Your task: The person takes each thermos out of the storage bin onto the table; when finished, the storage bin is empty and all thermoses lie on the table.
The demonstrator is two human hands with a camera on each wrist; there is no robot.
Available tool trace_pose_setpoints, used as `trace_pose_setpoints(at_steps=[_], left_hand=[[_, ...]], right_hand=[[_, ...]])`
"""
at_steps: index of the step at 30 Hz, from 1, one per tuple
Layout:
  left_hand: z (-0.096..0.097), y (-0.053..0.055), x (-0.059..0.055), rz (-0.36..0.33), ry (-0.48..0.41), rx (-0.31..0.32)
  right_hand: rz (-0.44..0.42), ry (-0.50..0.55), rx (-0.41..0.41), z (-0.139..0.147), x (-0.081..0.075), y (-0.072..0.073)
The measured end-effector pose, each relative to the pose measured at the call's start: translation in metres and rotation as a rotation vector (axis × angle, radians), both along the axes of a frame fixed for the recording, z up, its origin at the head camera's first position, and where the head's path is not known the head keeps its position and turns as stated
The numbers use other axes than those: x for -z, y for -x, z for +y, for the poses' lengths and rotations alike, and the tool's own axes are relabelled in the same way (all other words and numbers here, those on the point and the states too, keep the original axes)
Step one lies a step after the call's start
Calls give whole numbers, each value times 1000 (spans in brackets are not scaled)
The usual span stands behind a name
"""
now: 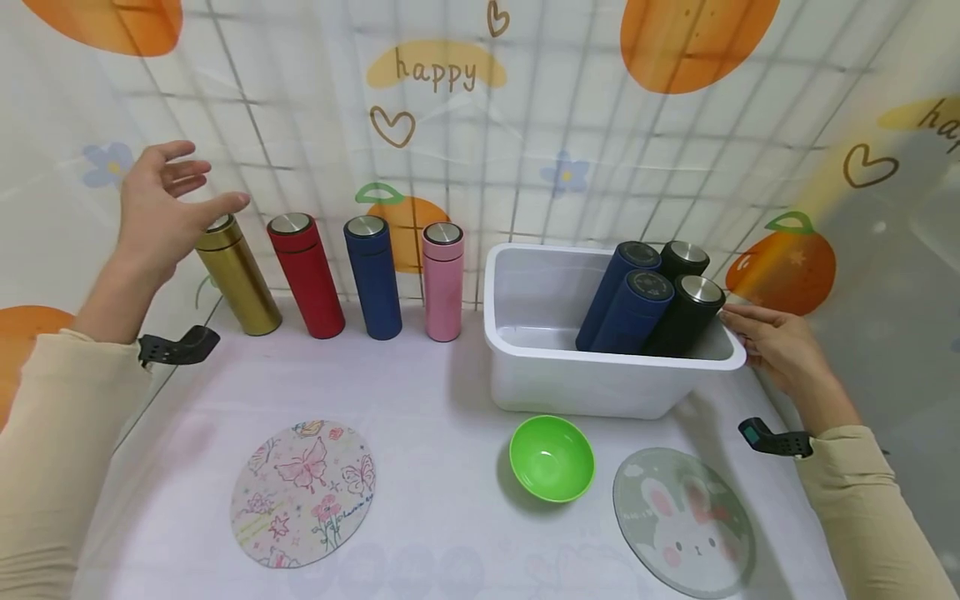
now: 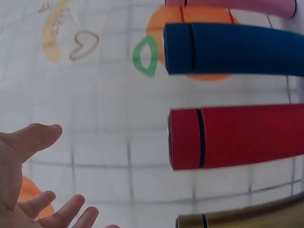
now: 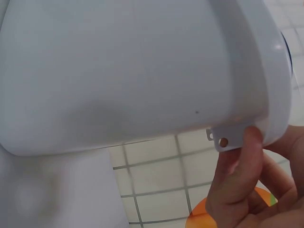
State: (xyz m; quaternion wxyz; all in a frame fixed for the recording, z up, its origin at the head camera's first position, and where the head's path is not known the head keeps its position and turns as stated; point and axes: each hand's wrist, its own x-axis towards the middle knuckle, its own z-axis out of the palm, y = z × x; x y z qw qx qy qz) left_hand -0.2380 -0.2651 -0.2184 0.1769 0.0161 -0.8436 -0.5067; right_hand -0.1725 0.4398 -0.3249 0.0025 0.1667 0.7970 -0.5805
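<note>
My left hand (image 1: 159, 208) is raised at the top of a gold thermos (image 1: 243, 287), fingers spread and thumb out. In the left wrist view that hand stands apart from the bottles. A red thermos (image 1: 309, 279), a blue thermos (image 1: 374, 283) and a pink thermos (image 1: 443, 287) stand in a row to its right. My right hand (image 1: 787, 354) grips the right end of a white bin (image 1: 585, 387) at its back corner, near a small tab under the rim. Inside the bin's right half lean two blue thermoses (image 1: 630, 312) and two black thermoses (image 1: 686, 317).
A green bowl (image 1: 552, 458) sits in front of the bin. Left of it lies a round butterfly mat (image 1: 303, 496), and to its right a round rabbit mat (image 1: 684, 525). A printed curtain (image 1: 465, 150) over a wire grid hangs behind the bottles.
</note>
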Motion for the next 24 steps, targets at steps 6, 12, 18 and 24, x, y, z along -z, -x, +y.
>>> trace_pose_setpoints(at_steps=[6,12,18,24], left_hand=[[20,-5,4,25,51,65],[43,-12,8,53,58,125],[68,-15,8,69,67,191],[96,-15,7,84,60,299]], right_hand=[[-8,-41,14,-1,2,0],[0,-28,4,-2,1,2],[31,6,5,-2,1,2],[32,-9,11,-1,2,1]])
